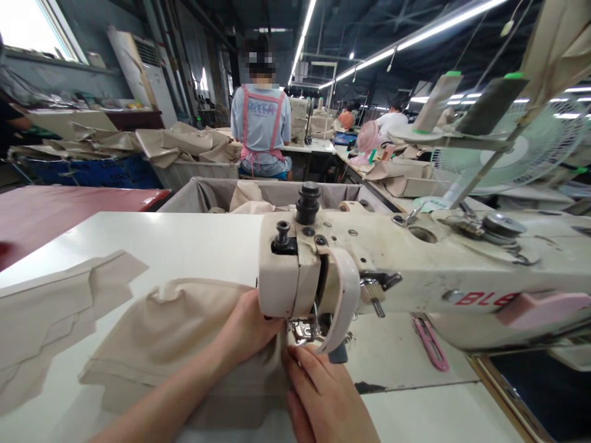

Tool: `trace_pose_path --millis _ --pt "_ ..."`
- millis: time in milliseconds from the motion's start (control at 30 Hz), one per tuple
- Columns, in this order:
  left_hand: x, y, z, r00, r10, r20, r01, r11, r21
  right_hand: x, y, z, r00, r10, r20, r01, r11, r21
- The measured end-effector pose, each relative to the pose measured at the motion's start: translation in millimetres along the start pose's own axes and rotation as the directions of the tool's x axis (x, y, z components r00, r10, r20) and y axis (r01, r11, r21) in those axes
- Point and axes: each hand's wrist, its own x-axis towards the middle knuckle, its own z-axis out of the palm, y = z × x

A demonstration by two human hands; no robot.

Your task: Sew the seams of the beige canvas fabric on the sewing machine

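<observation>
A beige fabric piece [184, 326] lies partly folded on the white table, its right edge running under the presser foot [303, 331] of a sewing machine [295, 271]. My left hand [252, 329] is closed on the fabric, left of the needle area; the machine head hides some of its fingertips. Close in front of the foot, my right hand [318, 387] has its fingers together and closed on the fabric edge. The stitching point itself is partly covered by the white curved guard [344, 295].
More beige pieces [55, 307] lie at the left of the table. Pink thread snips [430, 343] rest right of the needle. Behind the machine stands a grey fabric-lined bin [198, 195]. Thread cones [436, 101] and a fan [508, 147] are at right. A co-worker [261, 123] sits ahead.
</observation>
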Motion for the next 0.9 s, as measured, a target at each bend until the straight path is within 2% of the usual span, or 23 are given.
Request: trace_pose_path --millis 100,167,233,300,333,400,533,667,900 --pt "-10 -1 -7.6 0.994 0.086 -0.072 -0.078 0.991 0.104 2 -1 -4 0.999 0.010 0.032 -0.010 1.000 -0.012" --pt "-25 -2 -10.7 0.985 0.167 -0.049 -0.156 0.974 0.165 2 -4 -11 0.999 0.028 0.046 -0.030 0.998 0.055" --pt "-44 -5 -11.2 0.951 0.285 0.121 -0.306 0.925 0.225 1 -6 -18 0.996 0.080 0.037 -0.086 0.977 0.198" --pt "-58 -7 -10.2 0.883 0.361 0.299 -0.439 0.860 0.260 -3 -10 -25 0.984 0.180 0.008 -0.172 0.929 0.329" --pt "-63 -8 -9.5 0.858 0.381 0.344 -0.479 0.835 0.270 -4 -12 -28 0.975 0.220 -0.006 -0.203 0.908 0.367" --pt "-66 -9 -8.5 0.855 0.404 0.325 -0.491 0.833 0.256 -6 -17 -32 0.973 0.230 -0.013 -0.208 0.902 0.378" --pt "-63 -8 -7.4 0.878 0.420 0.227 -0.463 0.868 0.182 -2 -24 -35 0.994 0.088 0.059 -0.101 0.960 0.263" --pt "-64 -7 -2.7 0.854 0.466 0.230 -0.514 0.826 0.233 2 -22 -35 0.985 0.060 0.160 -0.089 0.979 0.181" --pt "-59 -11 3.0 0.840 0.519 0.157 -0.543 0.811 0.218 3 -8 -29 0.996 -0.025 0.082 0.016 0.995 0.103"
